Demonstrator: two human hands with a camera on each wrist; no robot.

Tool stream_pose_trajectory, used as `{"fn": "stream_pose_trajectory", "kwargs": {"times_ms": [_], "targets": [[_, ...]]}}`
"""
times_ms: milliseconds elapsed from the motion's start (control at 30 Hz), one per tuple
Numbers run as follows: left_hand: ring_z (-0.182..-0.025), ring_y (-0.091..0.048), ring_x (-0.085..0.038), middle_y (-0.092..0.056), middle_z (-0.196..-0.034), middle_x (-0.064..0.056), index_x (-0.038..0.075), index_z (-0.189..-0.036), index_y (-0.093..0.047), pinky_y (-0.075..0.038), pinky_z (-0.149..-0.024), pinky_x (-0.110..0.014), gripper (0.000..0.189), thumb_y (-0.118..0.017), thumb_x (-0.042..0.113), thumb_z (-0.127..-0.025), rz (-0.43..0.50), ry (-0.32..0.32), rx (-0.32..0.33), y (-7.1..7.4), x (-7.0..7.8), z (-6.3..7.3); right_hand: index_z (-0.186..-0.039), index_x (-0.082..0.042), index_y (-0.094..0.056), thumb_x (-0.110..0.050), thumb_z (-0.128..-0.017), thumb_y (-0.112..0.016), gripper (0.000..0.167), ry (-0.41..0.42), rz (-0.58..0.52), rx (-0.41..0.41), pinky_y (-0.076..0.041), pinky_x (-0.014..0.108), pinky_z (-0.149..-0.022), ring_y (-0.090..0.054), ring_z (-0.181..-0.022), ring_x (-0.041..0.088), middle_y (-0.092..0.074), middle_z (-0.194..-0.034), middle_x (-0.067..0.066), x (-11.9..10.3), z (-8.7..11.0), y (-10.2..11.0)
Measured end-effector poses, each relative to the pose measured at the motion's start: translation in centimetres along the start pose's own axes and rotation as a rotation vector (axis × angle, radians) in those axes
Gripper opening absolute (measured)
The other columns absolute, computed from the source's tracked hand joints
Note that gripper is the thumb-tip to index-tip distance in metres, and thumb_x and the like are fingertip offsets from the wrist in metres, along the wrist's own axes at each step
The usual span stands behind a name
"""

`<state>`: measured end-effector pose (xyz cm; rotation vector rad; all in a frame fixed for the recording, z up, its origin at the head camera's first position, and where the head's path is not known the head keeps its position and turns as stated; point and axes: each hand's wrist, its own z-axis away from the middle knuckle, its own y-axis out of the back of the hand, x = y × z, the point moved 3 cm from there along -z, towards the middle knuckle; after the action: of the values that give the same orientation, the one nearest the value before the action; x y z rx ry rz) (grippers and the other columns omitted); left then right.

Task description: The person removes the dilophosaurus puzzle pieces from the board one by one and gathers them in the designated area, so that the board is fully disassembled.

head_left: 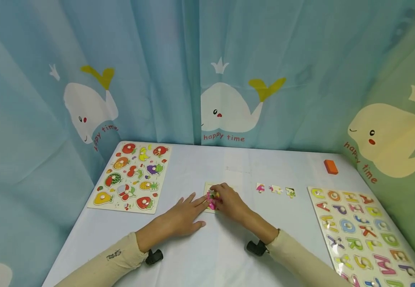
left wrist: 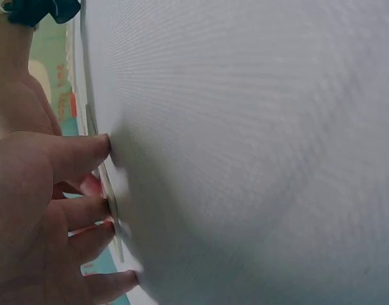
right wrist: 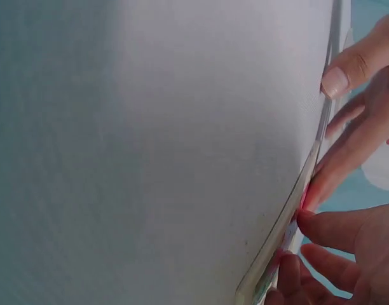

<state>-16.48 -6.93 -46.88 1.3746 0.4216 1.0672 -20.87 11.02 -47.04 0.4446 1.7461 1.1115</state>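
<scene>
Left to right across the counter (head_left: 282, 223)

At far left, toward the back: fruit peg puzzle board (head_left: 126, 177). At the middle: small jigsaw board (head_left: 207, 186), with left hand (head_left: 184, 215) reaching over its left edge from the near side and right hand (head_left: 230, 203) over its right part. Right of the small jigsaw board, in a row: three loose jigsaw pieces (head_left: 276, 189). Farther right, extending nearer: alphabet peg puzzle board (head_left: 363, 252). Behind that, near the back right corner: block (head_left: 331, 167). Behind the counter and along both sides: curtain (head_left: 157, 79).

High downward head view, close wrist views, hands (head_left: 183, 217) in all.
</scene>
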Motion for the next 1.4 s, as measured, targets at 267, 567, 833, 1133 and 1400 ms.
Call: {"fn": "stream_pose_trajectory", "kwargs": {"times_ms": [267, 567, 833, 1133, 1400], "targets": [[-0.158, -0.030, -0.039, -0.036, -0.171, -0.004, 0.014, -0.162, -0.044, -0.032, -0.122, -0.065, 0.066, -0.066, 0.038, -0.105, 0.012, -0.009, 0.010, 0.13, -0.22, 0.39, -0.131, -0.003, -0.065, 0.001, -0.095, -0.074, 0.037, -0.024, 0.061, -0.021, -0.056, 0.059, -0.088, -0.067, -0.110, 0.034, -0.066, -0.121, 0.015, -0.49, -0.03, -0.18], [-0.158, -0.033, -0.034, -0.036, -0.171, -0.003, 0.019, -0.163, -0.043, -0.034, -0.122, -0.063, 0.067, -0.065, 0.041, -0.104, 0.008, -0.007, -0.002, -0.32, -0.81, 0.81, -0.131, -0.004, -0.065, 0.001, -0.094, -0.075, 0.039, -0.018, 0.106, -0.044, -0.056, 0.056, -0.086, -0.065, -0.108, 0.035, -0.064, -0.120, 0.015, -0.72, -0.02, -0.23], [-0.158, -0.034, -0.034, -0.038, -0.170, -0.004, 0.019, -0.162, -0.044, -0.035, -0.121, -0.064, 0.066, -0.066, 0.041, -0.104, 0.010, -0.005, -0.012, -0.17, -0.61, 0.97, -0.135, -0.003, -0.063, 0.002, -0.096, -0.072, 0.040, -0.022, 0.090, -0.076, -0.053, 0.055, -0.088, -0.061, -0.109, 0.034, -0.061, -0.124, 0.017, -0.68, -0.04, -0.34], [-0.158, -0.033, -0.035, -0.037, -0.171, -0.004, 0.018, -0.162, -0.044, -0.034, -0.121, -0.064, 0.066, -0.067, 0.039, -0.104, 0.025, 0.002, -0.012, 0.16, -0.41, 0.99, -0.127, -0.007, -0.065, 0.003, -0.095, -0.073, 0.034, -0.019, -0.008, -0.041, -0.053, 0.057, -0.089, -0.059, -0.113, 0.037, -0.057, -0.121, 0.017, -0.50, 0.14, -0.03], [-0.159, -0.032, -0.034, -0.036, -0.171, -0.004, 0.019, -0.163, -0.043, -0.033, -0.122, -0.064, 0.067, -0.067, 0.039, -0.104, 0.025, 0.007, -0.016, 0.25, -0.25, 0.99, -0.123, -0.006, -0.065, 0.007, -0.095, -0.071, 0.032, 0.013, -0.041, -0.008, -0.056, 0.047, -0.089, -0.061, -0.101, 0.030, -0.060, -0.109, 0.016, -0.05, -0.12, 0.17]]}}
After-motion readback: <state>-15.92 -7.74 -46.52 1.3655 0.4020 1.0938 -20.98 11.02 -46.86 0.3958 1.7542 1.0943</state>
